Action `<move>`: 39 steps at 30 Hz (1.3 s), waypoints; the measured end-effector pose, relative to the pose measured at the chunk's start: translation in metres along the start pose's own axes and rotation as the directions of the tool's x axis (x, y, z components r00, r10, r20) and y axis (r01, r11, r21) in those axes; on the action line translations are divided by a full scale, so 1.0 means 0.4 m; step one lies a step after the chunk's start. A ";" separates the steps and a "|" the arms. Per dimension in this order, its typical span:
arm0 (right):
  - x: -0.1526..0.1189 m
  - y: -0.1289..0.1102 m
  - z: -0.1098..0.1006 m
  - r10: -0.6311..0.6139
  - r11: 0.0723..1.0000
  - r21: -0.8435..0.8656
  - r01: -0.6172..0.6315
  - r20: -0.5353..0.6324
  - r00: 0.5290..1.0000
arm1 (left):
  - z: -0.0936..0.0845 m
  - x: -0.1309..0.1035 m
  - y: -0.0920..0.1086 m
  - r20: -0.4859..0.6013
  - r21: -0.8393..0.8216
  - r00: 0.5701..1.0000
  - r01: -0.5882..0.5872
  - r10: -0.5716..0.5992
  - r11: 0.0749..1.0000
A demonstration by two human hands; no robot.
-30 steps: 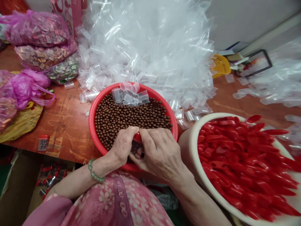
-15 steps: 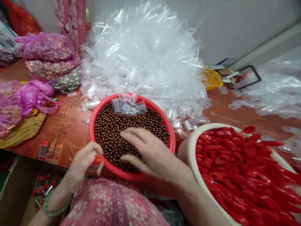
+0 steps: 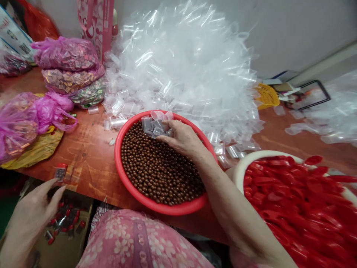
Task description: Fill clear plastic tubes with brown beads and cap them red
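Note:
In the head view, my right hand (image 3: 185, 139) reaches over the far part of a red basin (image 3: 118, 163) filled with shiny brown balls (image 3: 158, 175). Its thumb and fingers close around a clear plastic tube in the small group of tubes (image 3: 152, 126) lying on the balls. My left hand (image 3: 33, 212) is at the lower left, its thumb and fingers apart and nothing visible in them. Just beyond its fingertips, a small red-capped tube (image 3: 60, 172) lies near the table edge. Below, a cardboard box (image 3: 65, 249) holds several red-capped tubes (image 3: 67, 221).
A large heap of clear tubes (image 3: 181, 70) rises behind the basin. To the right, a cream tub (image 3: 240, 173) is piled with red plastic caps (image 3: 295, 193). Pink bags (image 3: 67, 54) of small packets stand left, and a yellow basket (image 3: 267, 96) sits back right.
My left hand has moved left and down and let go of the red-capped tube it held. My right hand has gone from the brown balls up to the clear tubes. The view has shifted slightly.

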State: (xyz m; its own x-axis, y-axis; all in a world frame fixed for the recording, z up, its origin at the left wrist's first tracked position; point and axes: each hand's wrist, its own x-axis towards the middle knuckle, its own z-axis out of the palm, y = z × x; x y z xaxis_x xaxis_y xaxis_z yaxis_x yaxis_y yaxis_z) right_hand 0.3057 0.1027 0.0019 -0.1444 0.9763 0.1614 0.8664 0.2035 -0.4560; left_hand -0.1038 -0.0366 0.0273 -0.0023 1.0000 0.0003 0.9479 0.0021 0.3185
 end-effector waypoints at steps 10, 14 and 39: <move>-0.146 -0.044 -0.045 -0.075 0.966 0.253 0.047 0.106 0.992 | 0.148 0.159 0.412 0.197 -0.213 0.710 -0.642 0.676 0.737; -0.190 -0.041 -0.039 0.040 0.934 0.349 -0.083 0.129 0.991 | 0.192 0.173 0.461 0.329 -0.181 0.680 -0.635 0.655 0.751; -0.195 -0.042 0.001 0.133 0.963 0.166 -0.214 0.398 0.908 | 0.277 0.235 0.502 0.358 -0.560 0.695 -0.375 0.624 0.739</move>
State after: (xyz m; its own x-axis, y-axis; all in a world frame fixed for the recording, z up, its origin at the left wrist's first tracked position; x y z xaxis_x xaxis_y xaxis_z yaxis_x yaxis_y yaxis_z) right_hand 0.3022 0.0233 -0.0033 -0.2061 0.9427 -0.2624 0.7854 -0.0006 -0.6190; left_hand 0.1217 0.0579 -0.0138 0.7039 0.6963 -0.1406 0.5231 -0.3741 0.7658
